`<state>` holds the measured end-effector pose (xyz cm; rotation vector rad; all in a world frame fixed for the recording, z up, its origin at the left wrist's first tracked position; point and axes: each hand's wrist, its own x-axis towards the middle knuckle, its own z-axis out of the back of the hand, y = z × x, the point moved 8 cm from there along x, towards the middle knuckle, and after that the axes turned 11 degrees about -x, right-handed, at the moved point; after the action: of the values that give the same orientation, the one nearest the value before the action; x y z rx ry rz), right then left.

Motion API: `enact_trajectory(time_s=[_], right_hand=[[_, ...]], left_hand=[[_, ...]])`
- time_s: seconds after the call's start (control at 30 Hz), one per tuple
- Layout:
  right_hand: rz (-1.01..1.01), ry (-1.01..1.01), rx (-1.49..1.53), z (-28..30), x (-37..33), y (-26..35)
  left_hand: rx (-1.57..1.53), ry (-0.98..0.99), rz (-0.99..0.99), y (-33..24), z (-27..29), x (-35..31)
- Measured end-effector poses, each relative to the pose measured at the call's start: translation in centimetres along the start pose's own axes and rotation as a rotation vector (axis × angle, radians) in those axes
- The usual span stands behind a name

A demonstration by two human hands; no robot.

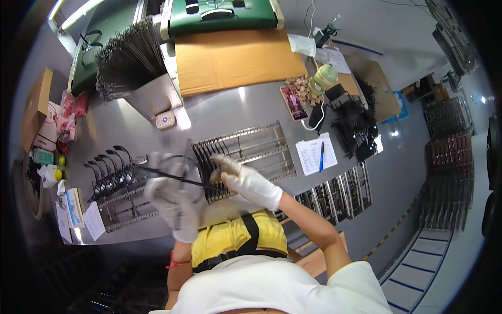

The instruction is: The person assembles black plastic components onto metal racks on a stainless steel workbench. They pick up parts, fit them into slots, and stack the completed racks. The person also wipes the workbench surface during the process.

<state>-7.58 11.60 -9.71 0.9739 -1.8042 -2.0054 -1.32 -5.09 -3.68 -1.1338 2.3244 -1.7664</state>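
Overhead, from the head view, both gloved hands meet over a grey worktop (246, 107). The right hand (246, 180) is closed, pinching one end of a thin dark rod (172, 175) that runs leftward to the blurred left hand (172, 201); its fingers look curled about the rod, though motion blur hides the grip. Just behind the hands lies a slotted metal rack (251, 149); another rack (123, 201) carrying black hooked pieces (107, 172) sits to the left. Farther off stand a bundle of rods (128, 60), a cardboard sheet (235, 57), a phone (294, 103) and a paper with a pen (316, 153).
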Motion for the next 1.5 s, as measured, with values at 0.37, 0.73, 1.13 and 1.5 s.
enact_trajectory(time_s=[0.37,0.73,1.13,1.5], right_hand=[[0.336,-0.532,0.706,36.0,-5.0,7.2],[-0.017,-0.647,-0.147,38.8,17.5,2.1],[0.320,-0.524,-1.344,33.1,50.3,14.7],[0.522,-0.624,-1.295,22.7,30.0,11.8]], left_hand=[[0.108,0.357,0.281,6.6,-2.2,-2.0],[-0.052,-0.142,0.557,8.7,2.1,-1.1],[0.216,-0.405,0.522,11.2,4.4,2.9],[-0.028,-0.229,0.616,12.6,0.6,5.1]])
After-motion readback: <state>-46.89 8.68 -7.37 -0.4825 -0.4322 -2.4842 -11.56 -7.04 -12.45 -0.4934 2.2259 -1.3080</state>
